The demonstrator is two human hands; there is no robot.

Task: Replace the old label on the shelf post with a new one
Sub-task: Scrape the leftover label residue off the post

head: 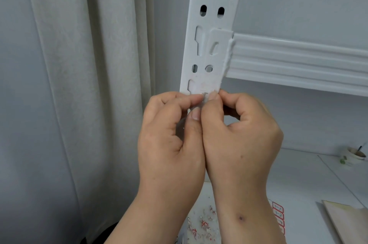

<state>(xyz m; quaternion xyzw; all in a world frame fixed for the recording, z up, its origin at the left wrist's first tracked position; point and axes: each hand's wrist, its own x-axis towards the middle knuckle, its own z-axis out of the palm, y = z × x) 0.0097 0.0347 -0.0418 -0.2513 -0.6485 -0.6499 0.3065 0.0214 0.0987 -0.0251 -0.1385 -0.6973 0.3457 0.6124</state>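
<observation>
A white slotted shelf post (209, 48) rises up the middle of the view. Whitish, faintly pink label residue (205, 85) clings to it just above my fingers. My left hand (169, 140) and my right hand (239, 138) meet at the post, fingertips pinched together on a thin grey-white scrap of the old label (204, 100). Both hands hide the post below that spot. A sheet of new red-bordered labels (278, 214) lies on the shelf beside my right wrist.
A white shelf beam (298, 60) runs right from the post. Torn red-and-white label bits (203, 225) litter the white shelf surface (298, 180) below. A small cup (353, 155) stands far right, a beige board (346, 221) lies bottom right, and a curtain (79, 64) hangs left.
</observation>
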